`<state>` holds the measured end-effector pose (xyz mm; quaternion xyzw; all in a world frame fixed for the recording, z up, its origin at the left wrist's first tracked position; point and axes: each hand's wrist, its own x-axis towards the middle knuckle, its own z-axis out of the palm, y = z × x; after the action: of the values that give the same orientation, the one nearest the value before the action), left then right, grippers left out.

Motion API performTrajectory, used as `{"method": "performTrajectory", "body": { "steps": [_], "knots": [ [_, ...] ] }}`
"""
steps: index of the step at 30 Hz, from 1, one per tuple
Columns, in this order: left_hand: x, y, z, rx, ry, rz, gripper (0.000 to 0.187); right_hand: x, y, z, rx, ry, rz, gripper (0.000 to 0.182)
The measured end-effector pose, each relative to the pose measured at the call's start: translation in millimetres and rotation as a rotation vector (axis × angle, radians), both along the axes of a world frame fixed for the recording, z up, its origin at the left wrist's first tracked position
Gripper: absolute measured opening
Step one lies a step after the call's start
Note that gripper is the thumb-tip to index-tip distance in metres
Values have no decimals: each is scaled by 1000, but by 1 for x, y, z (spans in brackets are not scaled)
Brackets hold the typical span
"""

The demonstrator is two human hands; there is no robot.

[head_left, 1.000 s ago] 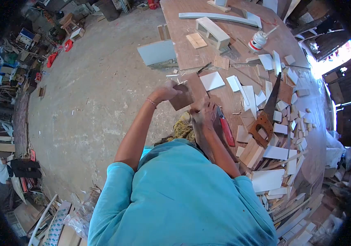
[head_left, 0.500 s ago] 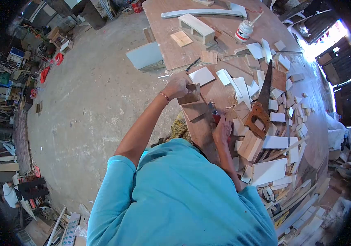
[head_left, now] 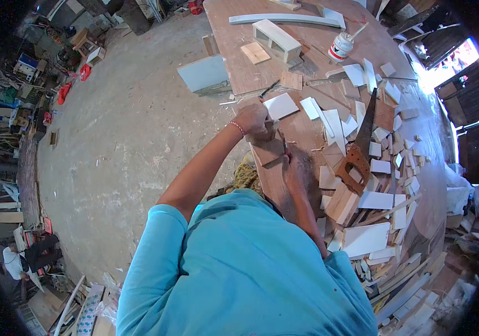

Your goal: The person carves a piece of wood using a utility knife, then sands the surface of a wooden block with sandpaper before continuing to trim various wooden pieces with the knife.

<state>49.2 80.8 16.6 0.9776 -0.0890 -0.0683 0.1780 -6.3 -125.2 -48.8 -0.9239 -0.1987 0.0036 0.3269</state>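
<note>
Near the edge of the wooden table (head_left: pixel 276 182), my left hand (head_left: pixel 252 119) is closed round the upper part of a small brown wooden piece (head_left: pixel 267 150). My right hand (head_left: pixel 294 171) is closed at the right side of that piece; a bit of red shows at its fingertips, and the rest of what it holds is hidden. A white board (head_left: pixel 280 106) lies just beyond my left hand. To the right rests a handsaw (head_left: pixel 356 168) with a wooden handle, on top of wood offcuts.
Many offcuts (head_left: pixel 367 239) cover the table's right side. Farther back are a white glue jar (head_left: pixel 341 47) with a stick in it, a wooden box frame (head_left: pixel 277 40) and a long curved strip (head_left: pixel 284 18). Another person (head_left: pixel 14 262) is at the far lower left.
My right hand has moved left against the wooden piece, and the red-handled tool it held is now mostly hidden. The view has shifted slightly.
</note>
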Motion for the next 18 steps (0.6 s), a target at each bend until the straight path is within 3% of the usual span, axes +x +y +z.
{"method": "performTrajectory", "body": {
  "steps": [1, 3, 10, 12, 18],
  "knots": [
    [2, -1, -2, 0, 22, -4, 30, -1, 0, -3, -2, -1, 1, 22],
    [3, -3, 2, 34, 60, -27, 31, -10, 7, 9, -77, 279, -126, 27],
    [8, -7, -4, 60, 157, -36, 32, -16, 11, 16, -4, 234, -83, 25],
    [6, -11, 3, 44, 157, -25, 27, -11, 12, 5, 44, 456, -88, 23],
    [-2, -16, -2, 38, 92, -55, 19, -16, 17, 26, -20, 374, -75, 24]
  ]
}}
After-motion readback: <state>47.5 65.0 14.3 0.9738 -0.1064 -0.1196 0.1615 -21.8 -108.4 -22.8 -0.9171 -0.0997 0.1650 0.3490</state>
